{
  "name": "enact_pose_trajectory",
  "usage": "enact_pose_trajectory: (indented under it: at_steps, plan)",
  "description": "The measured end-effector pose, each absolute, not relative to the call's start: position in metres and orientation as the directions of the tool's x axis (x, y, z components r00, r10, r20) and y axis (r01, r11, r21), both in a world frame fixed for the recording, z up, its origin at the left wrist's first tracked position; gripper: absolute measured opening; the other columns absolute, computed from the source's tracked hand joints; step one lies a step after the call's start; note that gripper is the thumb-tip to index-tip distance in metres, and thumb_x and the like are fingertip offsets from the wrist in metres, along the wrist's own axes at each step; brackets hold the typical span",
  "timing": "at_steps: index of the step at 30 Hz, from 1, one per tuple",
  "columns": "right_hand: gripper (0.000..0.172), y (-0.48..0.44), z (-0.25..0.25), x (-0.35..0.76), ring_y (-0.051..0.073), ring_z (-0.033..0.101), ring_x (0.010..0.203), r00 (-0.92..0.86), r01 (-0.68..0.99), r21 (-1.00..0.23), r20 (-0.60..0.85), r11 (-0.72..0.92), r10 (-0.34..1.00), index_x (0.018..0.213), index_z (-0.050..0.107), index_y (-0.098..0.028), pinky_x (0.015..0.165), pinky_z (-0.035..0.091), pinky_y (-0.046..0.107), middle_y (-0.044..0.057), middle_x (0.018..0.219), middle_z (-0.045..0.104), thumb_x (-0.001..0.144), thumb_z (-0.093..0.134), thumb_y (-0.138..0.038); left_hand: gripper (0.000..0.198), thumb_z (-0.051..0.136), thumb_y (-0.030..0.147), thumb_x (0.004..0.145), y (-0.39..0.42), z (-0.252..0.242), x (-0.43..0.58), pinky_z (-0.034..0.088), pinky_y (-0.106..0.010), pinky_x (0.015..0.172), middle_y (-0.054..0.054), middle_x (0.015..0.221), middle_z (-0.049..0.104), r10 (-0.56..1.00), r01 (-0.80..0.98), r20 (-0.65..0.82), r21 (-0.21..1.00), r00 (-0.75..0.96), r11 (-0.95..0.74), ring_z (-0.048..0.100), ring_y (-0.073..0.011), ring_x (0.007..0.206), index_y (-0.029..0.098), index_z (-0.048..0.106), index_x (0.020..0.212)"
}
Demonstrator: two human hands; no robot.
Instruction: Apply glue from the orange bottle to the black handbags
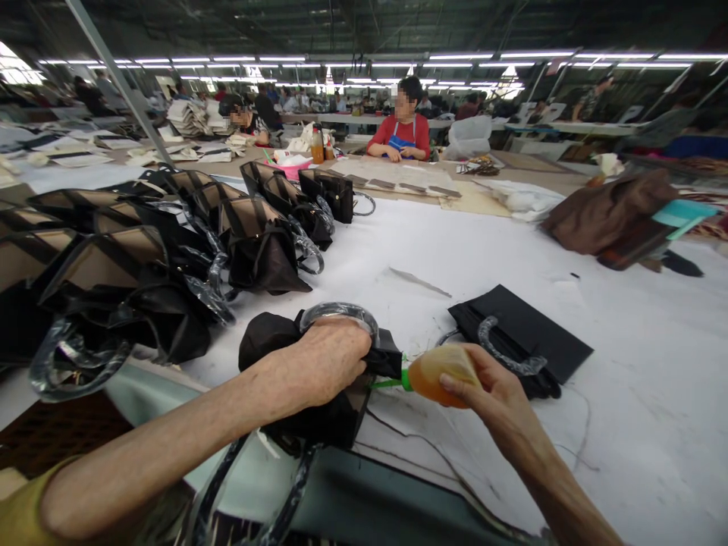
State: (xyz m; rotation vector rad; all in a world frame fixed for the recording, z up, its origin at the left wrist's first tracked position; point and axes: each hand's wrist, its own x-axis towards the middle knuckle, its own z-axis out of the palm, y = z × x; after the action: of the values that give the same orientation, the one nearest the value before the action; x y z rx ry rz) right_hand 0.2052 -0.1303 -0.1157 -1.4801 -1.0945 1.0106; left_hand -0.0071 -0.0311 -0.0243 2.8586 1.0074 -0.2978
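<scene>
A black handbag (324,421) lies at the front edge of the white table, one plastic-wrapped handle (341,309) arching above my left hand (327,360). That hand is closed on the bag's upper part; its fingertips are partly hidden. In my right hand (492,387) is a squeeze bottle (440,375) of amber liquid, tilted sideways. Its green nozzle (390,384) points left, close to the bag's edge; whether the tip touches cannot be told. Another black bag (520,341) with a wrapped handle lies flat to the right of the bottle.
Several black bags with tan linings (255,235) crowd the left side. A brown cloth bundle (617,212) sits at the far right. Across the table a person in red (405,133) sits near amber bottles (317,144). A slanting pole (119,80) rises at left.
</scene>
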Motion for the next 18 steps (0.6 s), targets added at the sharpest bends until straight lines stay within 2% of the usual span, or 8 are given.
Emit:
enact_pose_trajectory:
  at_steps: [8, 15, 18]
  plan:
    - [0.050, -0.1356, -0.1097, 0.2003, 0.022, 0.058, 0.077, 0.217, 0.042, -0.996, -0.072, -0.083, 0.974, 0.098, 0.055, -0.020, 0.063, 0.050, 0.029, 0.003, 0.085, 0.063, 0.066, 0.076, -0.052, 0.018, 0.045, 0.019, 0.077, -0.0293, -0.0271, -0.0078, 0.049, -0.037, 0.068, -0.011, 0.083, 0.066, 0.607, 0.626, -0.197, 0.042, 0.769, -0.779, 0.063, -0.0277, 0.079, 0.014, 0.063, 0.080]
    - [0.046, -0.1407, -0.1131, 0.2070, 0.022, 0.059, 0.076, 0.161, 0.055, -0.993, -0.092, -0.102, 0.983, 0.098, 0.056, -0.020, 0.062, 0.053, 0.028, 0.003, 0.085, 0.063, 0.070, 0.075, -0.051, 0.017, 0.046, 0.020, 0.076, -0.0260, -0.0318, -0.0101, 0.047, -0.036, 0.068, -0.010, 0.083, 0.065, 0.587, 0.605, -0.172, 0.069, 0.791, -0.794, 0.062, -0.0266, 0.078, 0.015, 0.061, 0.080]
    - [0.047, -0.1390, -0.1142, 0.2060, 0.023, 0.059, 0.075, 0.191, 0.027, -0.994, -0.098, -0.105, 0.977, 0.097, 0.057, -0.020, 0.060, 0.053, 0.028, 0.003, 0.085, 0.063, 0.068, 0.076, -0.052, 0.017, 0.046, 0.020, 0.076, -0.0258, -0.0325, -0.0101, 0.048, -0.036, 0.067, -0.009, 0.084, 0.066, 0.596, 0.612, -0.178, 0.050, 0.783, -0.790, 0.062, -0.0261, 0.077, 0.016, 0.061, 0.081]
